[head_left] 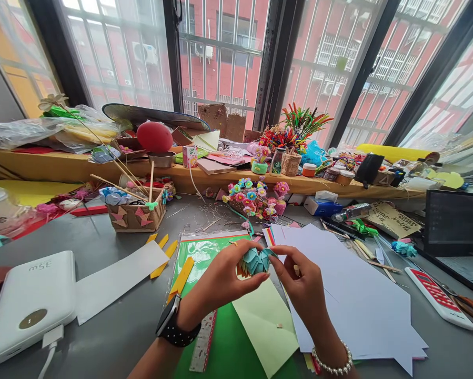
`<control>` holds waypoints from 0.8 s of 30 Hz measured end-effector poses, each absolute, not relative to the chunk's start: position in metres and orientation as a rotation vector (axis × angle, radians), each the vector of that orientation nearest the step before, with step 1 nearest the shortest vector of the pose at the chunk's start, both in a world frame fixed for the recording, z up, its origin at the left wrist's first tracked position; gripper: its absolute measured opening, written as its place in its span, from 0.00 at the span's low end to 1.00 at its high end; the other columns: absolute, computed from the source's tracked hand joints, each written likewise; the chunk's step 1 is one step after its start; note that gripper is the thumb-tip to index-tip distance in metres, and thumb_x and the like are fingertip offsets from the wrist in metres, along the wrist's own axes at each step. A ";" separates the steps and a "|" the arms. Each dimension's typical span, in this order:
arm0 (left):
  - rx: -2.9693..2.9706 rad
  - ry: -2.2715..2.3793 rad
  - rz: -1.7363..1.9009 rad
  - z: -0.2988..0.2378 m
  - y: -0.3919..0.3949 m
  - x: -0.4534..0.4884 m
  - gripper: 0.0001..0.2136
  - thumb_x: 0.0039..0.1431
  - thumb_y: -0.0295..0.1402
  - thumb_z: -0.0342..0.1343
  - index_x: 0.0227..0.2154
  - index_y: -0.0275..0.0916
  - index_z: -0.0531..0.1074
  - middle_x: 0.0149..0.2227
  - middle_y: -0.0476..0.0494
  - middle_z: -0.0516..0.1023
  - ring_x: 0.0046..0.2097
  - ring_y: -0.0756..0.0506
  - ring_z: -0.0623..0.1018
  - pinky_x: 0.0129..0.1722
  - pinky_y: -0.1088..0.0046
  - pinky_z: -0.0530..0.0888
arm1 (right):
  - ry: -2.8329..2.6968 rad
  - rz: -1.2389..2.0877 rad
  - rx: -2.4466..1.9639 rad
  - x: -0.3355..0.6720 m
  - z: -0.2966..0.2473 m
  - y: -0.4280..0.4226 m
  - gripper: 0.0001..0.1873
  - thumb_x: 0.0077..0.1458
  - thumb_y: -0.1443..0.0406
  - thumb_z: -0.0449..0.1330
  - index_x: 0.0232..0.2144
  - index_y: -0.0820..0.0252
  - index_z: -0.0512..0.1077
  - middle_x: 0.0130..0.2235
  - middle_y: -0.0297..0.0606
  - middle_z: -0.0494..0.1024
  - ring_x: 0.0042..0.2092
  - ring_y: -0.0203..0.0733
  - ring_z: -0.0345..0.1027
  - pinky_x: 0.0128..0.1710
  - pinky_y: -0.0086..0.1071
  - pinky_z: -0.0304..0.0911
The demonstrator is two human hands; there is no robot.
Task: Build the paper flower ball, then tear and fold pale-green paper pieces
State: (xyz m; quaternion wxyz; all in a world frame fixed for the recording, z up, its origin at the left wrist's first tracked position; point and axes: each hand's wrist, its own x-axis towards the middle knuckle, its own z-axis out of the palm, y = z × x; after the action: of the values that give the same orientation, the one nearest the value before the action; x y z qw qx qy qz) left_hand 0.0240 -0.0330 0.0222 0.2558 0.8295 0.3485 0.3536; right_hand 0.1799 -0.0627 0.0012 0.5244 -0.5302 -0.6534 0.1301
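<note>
Between my two hands is a blue folded-paper piece (255,261) made of pointed segments, with some orange-brown points at its lower left. My left hand (224,271), with a watch (173,318) at the wrist, is closed around its left side and underside. The fingertips of my right hand (301,276) pinch its right edge. Below the hands lie a pale green paper sheet (265,321), a green packet (236,352) and a patterned ruler (203,342). Folded yellow paper strips (183,276) are left of my left hand.
White paper sheets (350,295) spread out on the right, near a red-and-white calculator (437,297). A white power bank (31,305) with a cable lies at left. Behind stand a cardboard box (136,218) with sticks and crocheted flowers (252,197).
</note>
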 end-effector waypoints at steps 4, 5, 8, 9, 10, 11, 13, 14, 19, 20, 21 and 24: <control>2.357 0.972 0.934 0.022 -0.033 0.022 0.14 0.48 0.35 0.53 0.39 0.42 0.64 0.36 0.46 0.69 0.37 0.46 0.69 0.36 0.71 0.66 | -1.632 0.334 -1.241 0.182 0.005 -0.063 0.09 0.50 0.65 0.53 0.34 0.59 0.70 0.21 0.32 0.66 0.21 0.32 0.54 0.19 0.25 0.54; 2.373 0.977 0.926 0.022 -0.033 0.022 0.14 0.48 0.35 0.53 0.39 0.42 0.63 0.36 0.46 0.68 0.37 0.46 0.69 0.36 0.71 0.67 | -1.643 0.328 -1.232 0.182 0.005 -0.063 0.09 0.50 0.65 0.53 0.34 0.58 0.70 0.22 0.32 0.66 0.21 0.33 0.55 0.19 0.25 0.54; 2.397 0.992 0.917 0.022 -0.034 0.022 0.14 0.48 0.34 0.53 0.40 0.42 0.63 0.37 0.46 0.67 0.37 0.46 0.69 0.36 0.71 0.66 | -1.641 0.305 -1.217 0.182 0.002 -0.062 0.08 0.50 0.66 0.52 0.34 0.58 0.70 0.23 0.33 0.67 0.22 0.33 0.57 0.19 0.25 0.54; 2.400 1.000 0.916 0.021 -0.034 0.023 0.14 0.48 0.34 0.53 0.40 0.42 0.62 0.37 0.46 0.67 0.37 0.46 0.69 0.36 0.71 0.66 | -1.636 0.291 -1.218 0.182 0.000 -0.062 0.08 0.50 0.66 0.53 0.33 0.58 0.70 0.23 0.33 0.67 0.23 0.33 0.57 0.19 0.25 0.53; 2.402 1.006 0.918 0.021 -0.034 0.023 0.14 0.48 0.35 0.53 0.40 0.42 0.62 0.37 0.46 0.67 0.36 0.46 0.69 0.36 0.71 0.66 | -1.632 0.273 -1.222 0.181 -0.001 -0.061 0.08 0.50 0.66 0.53 0.33 0.58 0.70 0.23 0.33 0.67 0.23 0.34 0.57 0.19 0.25 0.53; 2.402 1.011 0.921 0.021 -0.035 0.024 0.14 0.48 0.35 0.53 0.40 0.42 0.62 0.37 0.46 0.67 0.36 0.46 0.69 0.36 0.71 0.66 | -1.630 0.256 -1.227 0.181 -0.002 -0.061 0.07 0.50 0.66 0.53 0.33 0.58 0.70 0.23 0.33 0.67 0.23 0.34 0.57 0.19 0.25 0.53; 2.403 1.013 0.926 0.021 -0.035 0.025 0.14 0.48 0.34 0.53 0.39 0.42 0.61 0.37 0.46 0.66 0.36 0.47 0.68 0.35 0.71 0.67 | -1.629 0.224 -1.243 0.180 -0.003 -0.061 0.07 0.50 0.66 0.52 0.33 0.58 0.69 0.23 0.33 0.67 0.23 0.34 0.58 0.19 0.25 0.53; 2.404 1.015 0.929 0.021 -0.036 0.025 0.14 0.48 0.34 0.52 0.39 0.42 0.61 0.37 0.46 0.66 0.36 0.47 0.68 0.35 0.71 0.67 | -1.629 0.210 -1.248 0.180 -0.004 -0.061 0.07 0.50 0.66 0.52 0.33 0.58 0.69 0.23 0.33 0.67 0.23 0.34 0.58 0.19 0.25 0.53; 2.401 1.031 0.923 0.021 -0.036 0.027 0.13 0.49 0.34 0.52 0.39 0.40 0.60 0.38 0.44 0.66 0.38 0.46 0.69 0.36 0.70 0.67 | -1.630 0.152 -1.255 0.179 -0.005 -0.060 0.07 0.50 0.67 0.52 0.32 0.58 0.70 0.22 0.32 0.67 0.22 0.34 0.58 0.19 0.26 0.52; 2.398 1.028 0.926 0.021 -0.036 0.028 0.13 0.49 0.34 0.52 0.39 0.40 0.60 0.39 0.44 0.66 0.38 0.46 0.69 0.36 0.70 0.67 | -1.631 0.140 -1.252 0.179 -0.005 -0.060 0.07 0.50 0.67 0.52 0.32 0.58 0.69 0.22 0.33 0.67 0.22 0.34 0.58 0.19 0.26 0.52; 2.396 1.024 0.931 0.020 -0.036 0.028 0.13 0.49 0.34 0.51 0.39 0.40 0.60 0.39 0.44 0.66 0.39 0.46 0.69 0.37 0.70 0.67 | -1.632 0.131 -1.246 0.179 -0.006 -0.060 0.07 0.51 0.67 0.52 0.32 0.58 0.69 0.22 0.33 0.68 0.22 0.34 0.58 0.19 0.26 0.52; 2.382 1.014 0.952 0.019 -0.037 0.029 0.13 0.50 0.34 0.51 0.39 0.41 0.60 0.39 0.45 0.67 0.40 0.46 0.69 0.38 0.70 0.67 | -1.633 0.110 -1.224 0.179 -0.006 -0.060 0.07 0.50 0.68 0.52 0.32 0.58 0.69 0.23 0.32 0.69 0.22 0.33 0.58 0.19 0.26 0.53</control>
State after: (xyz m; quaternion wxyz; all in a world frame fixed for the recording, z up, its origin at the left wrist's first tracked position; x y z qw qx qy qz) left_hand 0.0294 -0.0369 0.0186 0.1905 0.8477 0.3609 0.3389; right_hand 0.1791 -0.0602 -0.0062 0.5218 -0.5108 -0.6816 0.0459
